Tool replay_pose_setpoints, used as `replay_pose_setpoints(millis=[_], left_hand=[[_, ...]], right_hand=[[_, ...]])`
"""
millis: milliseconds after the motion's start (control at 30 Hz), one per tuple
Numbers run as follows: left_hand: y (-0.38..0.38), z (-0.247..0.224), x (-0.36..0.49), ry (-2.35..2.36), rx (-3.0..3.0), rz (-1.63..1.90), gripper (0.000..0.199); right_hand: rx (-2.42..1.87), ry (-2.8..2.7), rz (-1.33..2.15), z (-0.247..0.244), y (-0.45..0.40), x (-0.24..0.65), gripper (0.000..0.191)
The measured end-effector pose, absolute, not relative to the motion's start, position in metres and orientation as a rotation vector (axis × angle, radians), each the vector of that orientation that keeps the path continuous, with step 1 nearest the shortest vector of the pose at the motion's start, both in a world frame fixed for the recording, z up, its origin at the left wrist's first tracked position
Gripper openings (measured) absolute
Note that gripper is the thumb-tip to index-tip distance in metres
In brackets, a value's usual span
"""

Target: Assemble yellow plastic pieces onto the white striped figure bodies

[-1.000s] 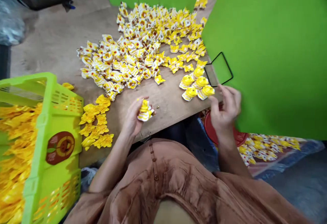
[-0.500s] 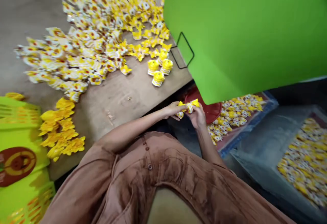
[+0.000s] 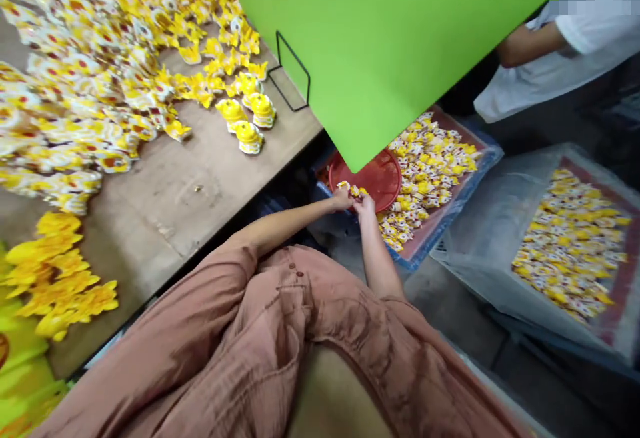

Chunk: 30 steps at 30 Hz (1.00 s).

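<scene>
My left hand and my right hand are close together in front of me, their fingers closed around small yellow-and-white molded pieces. One piece pokes out above the left fingers, and another sits between the two hands. The fingers partly cover them, so their exact shape is unclear. Just beyond the hands is a round red basin. Beside it, many similar pieces lie in a blue-edged crate.
A brown table at left bears a large pile of yellow-and-white pieces and yellow pieces. A green panel overhangs the basin. Another crate of pieces stands right. A person's arm shows at upper right.
My view has swung right. Both hands, with the pieces in them, now are lower beside the red basin. More of the crates and another person have come into view.
</scene>
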<state>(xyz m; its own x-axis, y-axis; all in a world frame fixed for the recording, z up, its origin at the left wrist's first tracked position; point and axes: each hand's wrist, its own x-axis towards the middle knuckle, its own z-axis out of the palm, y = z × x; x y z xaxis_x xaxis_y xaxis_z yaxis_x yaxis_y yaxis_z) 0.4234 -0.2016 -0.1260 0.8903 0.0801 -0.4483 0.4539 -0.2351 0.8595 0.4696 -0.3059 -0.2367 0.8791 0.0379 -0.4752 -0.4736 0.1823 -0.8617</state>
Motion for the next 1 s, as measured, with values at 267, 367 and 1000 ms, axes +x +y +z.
replay_pose_setpoints(millis=[267,367,1000], left_hand=[[-0.051,-0.06,0.313,0.452,2.287,1.027,0.046],[-0.005,-0.06,0.318,0.725,2.427,0.969,0.065],[-0.174,-0.166,0.415,0.147,2.498,-0.419,0.055]], right_hand=[[-1.562,-0.525,0.166,-0.154,-0.205,0.396,0.035],[-1.746,-1.045,-0.173,-0.123,-0.113,0.436,0.048],[-1.709,0.27,0.176,-0.24,-0.317,0.454,0.045]])
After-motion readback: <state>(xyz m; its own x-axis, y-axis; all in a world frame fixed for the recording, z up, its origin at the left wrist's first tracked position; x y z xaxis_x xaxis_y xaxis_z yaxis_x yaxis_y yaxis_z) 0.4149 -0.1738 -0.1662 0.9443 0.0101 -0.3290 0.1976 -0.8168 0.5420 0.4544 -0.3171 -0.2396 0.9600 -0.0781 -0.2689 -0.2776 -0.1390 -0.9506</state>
